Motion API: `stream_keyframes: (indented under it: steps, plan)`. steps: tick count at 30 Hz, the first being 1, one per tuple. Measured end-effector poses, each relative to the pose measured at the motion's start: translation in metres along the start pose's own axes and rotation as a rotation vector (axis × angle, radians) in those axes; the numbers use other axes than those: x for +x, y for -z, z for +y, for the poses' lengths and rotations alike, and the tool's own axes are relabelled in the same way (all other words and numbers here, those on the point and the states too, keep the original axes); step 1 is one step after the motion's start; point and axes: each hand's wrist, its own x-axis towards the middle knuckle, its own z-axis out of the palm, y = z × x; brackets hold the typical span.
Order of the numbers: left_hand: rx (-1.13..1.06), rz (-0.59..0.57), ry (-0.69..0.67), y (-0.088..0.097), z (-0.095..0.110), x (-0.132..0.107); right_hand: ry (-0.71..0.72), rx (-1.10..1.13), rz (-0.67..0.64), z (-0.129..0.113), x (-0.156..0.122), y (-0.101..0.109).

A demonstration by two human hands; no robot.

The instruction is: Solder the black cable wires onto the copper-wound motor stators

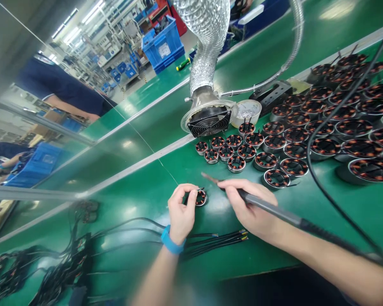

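Left hand [181, 209] pinching a coil-wound ring [202, 198] by its left side, at the green surface [140, 187]; thin wire [153, 152] runs down to that hand. Right hand [253, 207] wrapped round a soldering iron [270, 207], tip apart from ring. Advice: steady the ring, keep fingertips clear of the presumably hot tip, approach slowly

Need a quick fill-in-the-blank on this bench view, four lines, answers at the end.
1. The left hand holds a ring-shaped coil part, and the wristband on that arm is ____ in colour.
2. The right hand grips a soldering iron whose tip points toward the picture's ____ side.
3. The worktop under both hands is coloured ____.
4. The other coil parts stand mostly on the picture's ____ side.

Missing words: blue; left; green; right.
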Motion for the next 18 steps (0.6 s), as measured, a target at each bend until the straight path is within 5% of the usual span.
stream_keyframes:
  steps: [5, 18]
  plan:
    - [0.024, -0.005, -0.019, 0.0007, 0.0001, -0.0011, 0.085, 0.113, -0.024, -0.0081, 0.0021, 0.0085]
    - [0.019, 0.007, 0.018, -0.0002, -0.0008, -0.0003, 0.046, 0.142, -0.105, -0.0052, 0.0003, 0.0028]
